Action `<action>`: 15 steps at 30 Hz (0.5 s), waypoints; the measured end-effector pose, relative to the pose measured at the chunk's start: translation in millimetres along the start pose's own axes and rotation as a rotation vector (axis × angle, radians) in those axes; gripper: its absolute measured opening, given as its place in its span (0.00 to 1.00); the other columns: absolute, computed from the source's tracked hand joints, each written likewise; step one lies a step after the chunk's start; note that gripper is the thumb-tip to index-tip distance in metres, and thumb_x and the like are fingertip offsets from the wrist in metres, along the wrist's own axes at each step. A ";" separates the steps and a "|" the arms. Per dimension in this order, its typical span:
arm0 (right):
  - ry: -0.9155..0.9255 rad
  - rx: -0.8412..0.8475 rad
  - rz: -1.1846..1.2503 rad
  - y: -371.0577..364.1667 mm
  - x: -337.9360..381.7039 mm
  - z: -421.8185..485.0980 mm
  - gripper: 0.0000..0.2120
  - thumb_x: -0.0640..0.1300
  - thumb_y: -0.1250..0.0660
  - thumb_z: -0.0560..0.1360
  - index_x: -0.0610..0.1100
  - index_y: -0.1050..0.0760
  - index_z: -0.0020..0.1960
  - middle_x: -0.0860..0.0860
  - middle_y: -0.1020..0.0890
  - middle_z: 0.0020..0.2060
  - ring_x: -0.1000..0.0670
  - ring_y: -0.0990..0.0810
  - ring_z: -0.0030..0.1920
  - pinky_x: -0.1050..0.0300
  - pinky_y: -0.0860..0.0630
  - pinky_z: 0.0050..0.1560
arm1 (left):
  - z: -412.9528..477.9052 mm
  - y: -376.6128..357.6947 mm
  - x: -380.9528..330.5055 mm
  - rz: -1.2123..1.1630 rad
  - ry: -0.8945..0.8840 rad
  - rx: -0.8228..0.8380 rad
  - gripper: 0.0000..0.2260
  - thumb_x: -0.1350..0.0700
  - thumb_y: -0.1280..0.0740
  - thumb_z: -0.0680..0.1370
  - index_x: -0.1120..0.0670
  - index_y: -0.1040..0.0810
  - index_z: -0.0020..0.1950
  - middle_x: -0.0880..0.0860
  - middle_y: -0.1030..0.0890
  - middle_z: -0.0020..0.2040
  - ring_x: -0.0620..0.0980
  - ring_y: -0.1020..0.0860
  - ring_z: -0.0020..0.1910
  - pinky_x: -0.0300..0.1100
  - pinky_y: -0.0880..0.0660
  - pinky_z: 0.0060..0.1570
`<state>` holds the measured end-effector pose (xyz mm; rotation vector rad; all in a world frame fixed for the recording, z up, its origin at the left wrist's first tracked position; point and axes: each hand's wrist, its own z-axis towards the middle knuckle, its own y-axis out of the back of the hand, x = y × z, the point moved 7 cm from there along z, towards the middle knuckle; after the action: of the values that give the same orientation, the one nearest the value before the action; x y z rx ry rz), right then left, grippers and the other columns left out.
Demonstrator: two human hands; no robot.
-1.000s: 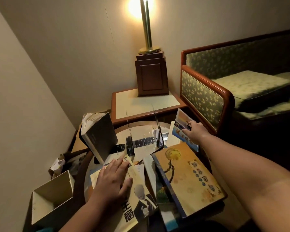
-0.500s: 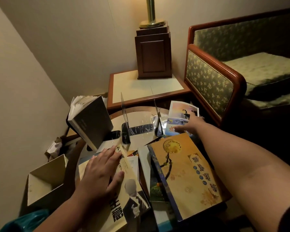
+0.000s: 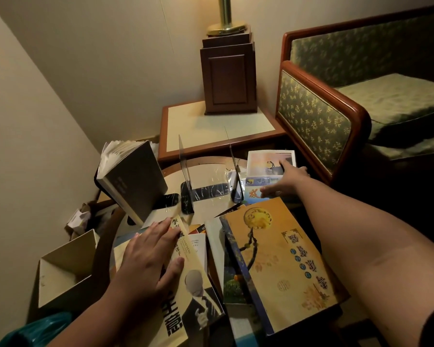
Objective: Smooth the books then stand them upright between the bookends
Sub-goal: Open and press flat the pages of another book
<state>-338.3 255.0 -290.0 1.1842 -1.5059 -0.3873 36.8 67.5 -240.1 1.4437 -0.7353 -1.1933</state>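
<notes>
Two clear bookends stand on a round table: the left bookend and the right bookend, with a gap between them. My left hand lies flat on a yellow book with a man in a suit on its cover. My right hand presses with straight fingers on a thin picture book right of the bookends. A large orange book lies on other books between my arms. A thick grey book stands tilted at the left, pages fanned.
A square side table with a wooden lamp base stands behind. A green patterned sofa is at the right. An open cardboard box and crumpled paper sit at the left, near the wall.
The picture book under my right hand has gone from tilted up to lying flat. The view has tipped downward. My left hand stays on the yellow book.
</notes>
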 end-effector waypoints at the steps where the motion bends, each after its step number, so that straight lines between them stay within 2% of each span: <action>1: 0.017 -0.024 0.005 2.6 2.1 0.1 0.63 0.61 0.16 0.55 0.57 0.51 0.79 0.39 0.46 0.74 0.34 0.34 0.68 0.45 0.28 0.62 | -0.1 0.5 -0.6 -0.002 0.007 -0.001 0.34 0.28 0.53 0.75 0.41 0.42 0.78 0.41 0.48 0.79 0.42 0.53 0.77 0.53 0.56 0.73; 2: 0.038 -0.046 0.014 5.3 3.7 0.0 0.61 0.59 0.16 0.57 0.57 0.50 0.79 0.39 0.45 0.73 0.35 0.32 0.66 0.51 0.24 0.54 | -0.4 0.6 -0.5 -0.004 0.015 -0.002 0.33 0.30 0.53 0.75 0.41 0.43 0.78 0.40 0.48 0.79 0.41 0.54 0.77 0.52 0.56 0.73; 3: 0.054 -0.065 0.033 7.5 5.4 -1.1 0.60 0.57 0.16 0.58 0.56 0.48 0.79 0.40 0.45 0.73 0.36 0.31 0.65 0.56 0.25 0.46 | -0.6 0.7 -0.4 -0.002 0.017 -0.003 0.33 0.30 0.53 0.75 0.40 0.43 0.78 0.40 0.49 0.79 0.41 0.54 0.77 0.52 0.57 0.74; 4: 0.070 -0.086 0.047 10.0 6.9 -2.3 0.59 0.56 0.16 0.59 0.55 0.48 0.79 0.40 0.44 0.72 0.36 0.30 0.63 0.59 0.26 0.44 | -0.7 0.5 -0.1 0.001 0.016 -0.003 0.33 0.30 0.53 0.75 0.40 0.43 0.78 0.40 0.49 0.79 0.41 0.54 0.77 0.52 0.57 0.74; 8: 0.143 -0.159 0.054 24.1 14.0 -8.2 0.60 0.62 0.18 0.57 0.54 0.47 0.80 0.40 0.40 0.68 0.38 0.29 0.62 0.48 0.27 0.63 | -0.3 0.5 0.0 0.000 0.012 -0.001 0.33 0.30 0.53 0.75 0.41 0.42 0.78 0.40 0.48 0.79 0.42 0.53 0.77 0.52 0.56 0.74; 13: 0.256 -0.247 0.161 65.2 27.2 -25.4 0.60 0.60 0.17 0.57 0.54 0.46 0.80 0.40 0.38 0.67 0.37 0.30 0.64 0.46 0.31 0.68 | 0.9 0.2 1.5 0.006 0.015 0.009 0.34 0.30 0.53 0.74 0.40 0.44 0.79 0.40 0.50 0.78 0.41 0.54 0.76 0.50 0.57 0.73; 15: 0.293 -0.274 0.191 82.3 32.4 -34.0 0.60 0.60 0.17 0.56 0.56 0.46 0.79 0.40 0.39 0.69 0.36 0.32 0.67 0.43 0.31 0.68 | 2.2 0.3 2.1 0.003 0.002 0.002 0.35 0.28 0.53 0.75 0.42 0.41 0.78 0.42 0.47 0.79 0.43 0.51 0.77 0.52 0.55 0.72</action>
<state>-341.8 276.6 -197.9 0.8333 -1.2524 -0.2678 35.5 64.8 -240.2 1.4445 -0.7373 -1.1895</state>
